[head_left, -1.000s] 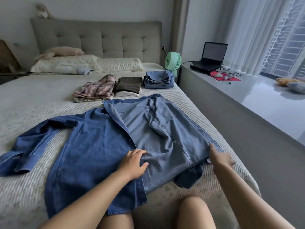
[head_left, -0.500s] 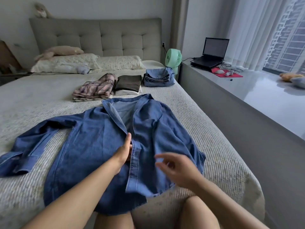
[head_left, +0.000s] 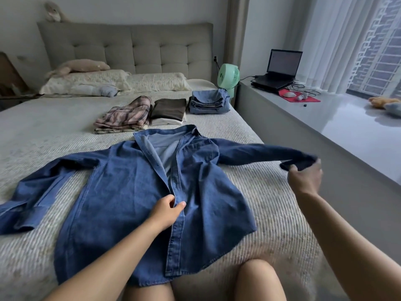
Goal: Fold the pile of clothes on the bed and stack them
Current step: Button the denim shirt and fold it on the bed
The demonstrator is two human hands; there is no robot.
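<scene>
Spreading out flat across the bed (head_left: 54,131), front side up, the denim shirt (head_left: 134,192) is lying nearer the viewer than the three folded stacks (head_left: 167,109). A second ago its right half was folded over; now the right hand (head_left: 304,179) is gripping the cuff, drawing the sleeve outward, while the left hand (head_left: 167,210) is pinching the placket. Folding is seemingly only starting.

There were one denim shirt (head_left: 134,192), three folded stacks (head_left: 168,109), two pillows (head_left: 121,82), one fan (head_left: 228,76), one laptop (head_left: 280,70), two hands (head_left: 167,210).
</scene>
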